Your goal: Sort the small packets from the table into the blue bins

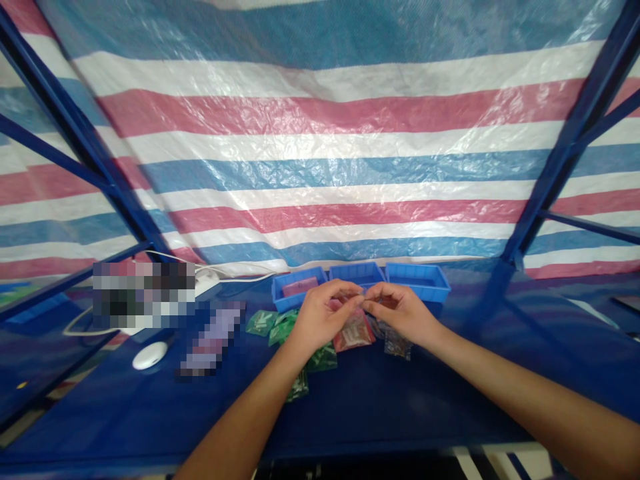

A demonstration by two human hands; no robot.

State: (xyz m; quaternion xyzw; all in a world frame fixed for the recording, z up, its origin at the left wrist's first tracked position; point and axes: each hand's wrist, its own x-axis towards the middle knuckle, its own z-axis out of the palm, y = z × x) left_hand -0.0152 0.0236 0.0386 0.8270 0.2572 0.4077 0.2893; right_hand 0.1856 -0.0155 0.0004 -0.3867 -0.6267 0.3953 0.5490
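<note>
My left hand (327, 310) and my right hand (397, 310) meet above the blue table, thumbs and index fingers pinched close together. What sits between the fingertips is too small and blurred to name. Just below the left fingers lies a red-edged clear bag (354, 335) with small pieces inside. A small clear bag with dark contents (397, 345) is under my right hand. Several green bags lie beside and partly behind my left hand, among them one at the left (261, 323) and one near the wrist (323, 359).
Behind the hands stand a left blue bin (277, 297) holding a pink item, a middle bin (356, 273) and a right bin (425, 283). Further left are a white round object (150, 355), a blurred-out flat item (213, 339) and white cables (240, 280). Blue metal posts flank the table.
</note>
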